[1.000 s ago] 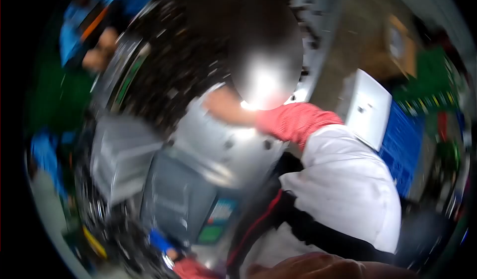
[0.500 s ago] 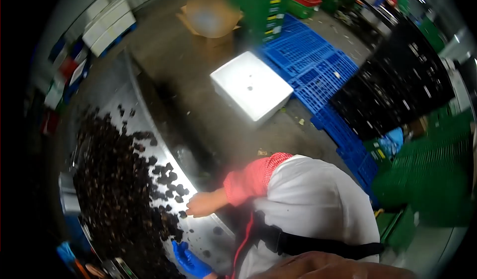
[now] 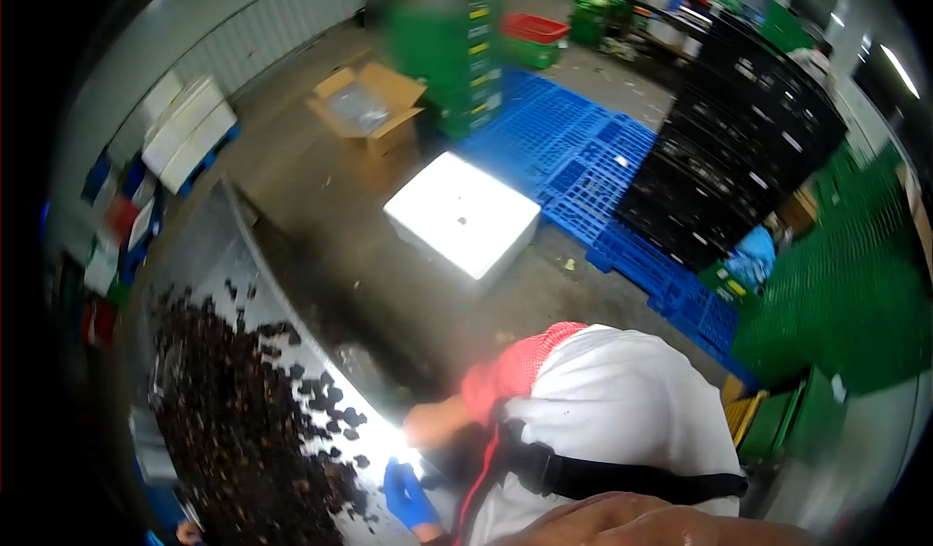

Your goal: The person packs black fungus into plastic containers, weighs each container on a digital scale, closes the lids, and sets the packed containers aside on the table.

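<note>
Metal table (image 3: 206, 240), dark pieces (image 3: 243, 420), cardboard box (image 3: 393, 140) with clear plastic (image 3: 360, 108)

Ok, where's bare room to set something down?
Metal table: far end, between rim and dark pieces. Floor: between table and cardboard box. Crowded: the heap, its scattered edge close to the gloved left hand.

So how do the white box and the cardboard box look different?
The white box has a flat top; the cardboard box has flaps spread open. The white box's top carries small dark marks; inside the cardboard box is what looks like clear plastic. Both stand apart from the metal table.
</note>
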`<state>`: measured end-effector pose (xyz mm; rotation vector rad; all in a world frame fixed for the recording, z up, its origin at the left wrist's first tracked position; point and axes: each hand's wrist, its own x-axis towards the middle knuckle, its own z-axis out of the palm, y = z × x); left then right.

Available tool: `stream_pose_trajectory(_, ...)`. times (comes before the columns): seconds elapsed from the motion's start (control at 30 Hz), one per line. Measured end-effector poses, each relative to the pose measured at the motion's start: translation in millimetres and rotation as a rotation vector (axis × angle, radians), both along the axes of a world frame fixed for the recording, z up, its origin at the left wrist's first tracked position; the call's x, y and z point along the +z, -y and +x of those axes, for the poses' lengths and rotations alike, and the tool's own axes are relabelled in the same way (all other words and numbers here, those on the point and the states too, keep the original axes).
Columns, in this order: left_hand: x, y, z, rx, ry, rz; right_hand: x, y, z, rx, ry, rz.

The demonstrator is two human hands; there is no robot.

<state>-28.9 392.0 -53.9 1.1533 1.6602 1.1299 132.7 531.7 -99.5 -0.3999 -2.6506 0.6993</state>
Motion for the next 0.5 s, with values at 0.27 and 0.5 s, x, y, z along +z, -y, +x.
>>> stream_pose_trajectory(0.27,17.4,15.1,-18.1,0.219,-0.366,0.011,-17.0,-75.2,-70.1,0.062,0.016,-0.444)
stream_pose_trajectory(0.5,24.1,8.6,-26.0,0.429,-0.475,-0.085,-0.5,-195.7,-237.1,0.032,0.064,0.089)
